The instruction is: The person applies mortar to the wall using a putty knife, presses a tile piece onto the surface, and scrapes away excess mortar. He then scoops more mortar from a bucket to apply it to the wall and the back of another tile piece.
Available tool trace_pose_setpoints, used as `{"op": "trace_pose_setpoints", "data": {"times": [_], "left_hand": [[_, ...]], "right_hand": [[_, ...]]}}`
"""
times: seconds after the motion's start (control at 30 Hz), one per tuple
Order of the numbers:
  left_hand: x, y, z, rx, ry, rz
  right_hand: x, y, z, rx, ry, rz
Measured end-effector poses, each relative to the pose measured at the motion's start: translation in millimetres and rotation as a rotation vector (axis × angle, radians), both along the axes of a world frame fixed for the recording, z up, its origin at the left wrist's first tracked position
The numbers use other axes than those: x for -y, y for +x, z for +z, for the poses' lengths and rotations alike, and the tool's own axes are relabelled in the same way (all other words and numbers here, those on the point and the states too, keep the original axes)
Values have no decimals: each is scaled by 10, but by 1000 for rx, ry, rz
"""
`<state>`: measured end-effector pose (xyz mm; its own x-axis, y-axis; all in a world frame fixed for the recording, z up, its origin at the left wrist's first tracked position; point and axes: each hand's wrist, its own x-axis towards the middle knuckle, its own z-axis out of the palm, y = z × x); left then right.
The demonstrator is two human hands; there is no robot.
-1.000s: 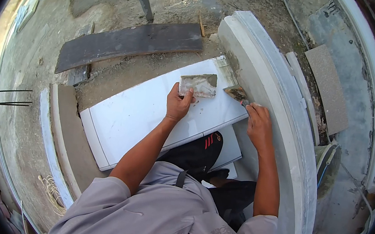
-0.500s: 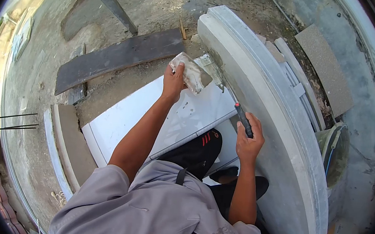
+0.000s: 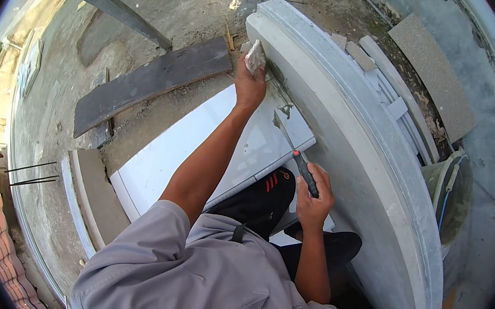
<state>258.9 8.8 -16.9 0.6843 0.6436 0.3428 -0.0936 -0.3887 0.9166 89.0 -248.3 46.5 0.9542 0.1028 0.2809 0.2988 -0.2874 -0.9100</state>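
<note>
My left hand (image 3: 250, 87) is wrapped round a small mortar-smeared tile piece (image 3: 256, 57), seen nearly edge-on. It reaches forward to the far end of the curved concrete wall (image 3: 348, 114). In my right hand (image 3: 315, 199) is a trowel (image 3: 306, 174) with a black handle and a red collar. Its narrow blade points away from me over the white tiled step (image 3: 184, 151), close to the wall's foot. Grey mortar (image 3: 286, 108) lies by the blade tip, with smaller specks on the white surface. My left fingers are partly hidden behind the tile piece.
Left of the step lies a dark board (image 3: 152, 84), with a metal post (image 3: 106, 4) standing beyond it. Thin steel bars (image 3: 31, 173) stick out at left. Behind the wall are stacked tile strips (image 3: 394, 106), a speckled slab (image 3: 431, 74) and a bucket (image 3: 456, 203).
My left hand has moved forward with the tile piece, which has turned from face-on to nearly edge-on. My right hand has drawn the trowel slightly back and left; its blade now shows less mortar.
</note>
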Motion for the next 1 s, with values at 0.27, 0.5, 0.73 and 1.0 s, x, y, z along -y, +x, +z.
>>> {"op": "trace_pose_setpoints", "data": {"times": [0.27, 0.5, 0.73, 1.0], "left_hand": [[77, -70, -31, -172, 11, -168], [527, -630, 128, -202, -84, -350], [-210, -153, 86, -55, 21, -141], [-40, -11, -61, -134, -25, -210]], "right_hand": [[-3, -29, -94, -121, 77, -81], [198, -2, -80, -75, 25, -134], [319, -55, -32, -173, 72, -167], [338, -103, -114, -160, 42, -159]]}}
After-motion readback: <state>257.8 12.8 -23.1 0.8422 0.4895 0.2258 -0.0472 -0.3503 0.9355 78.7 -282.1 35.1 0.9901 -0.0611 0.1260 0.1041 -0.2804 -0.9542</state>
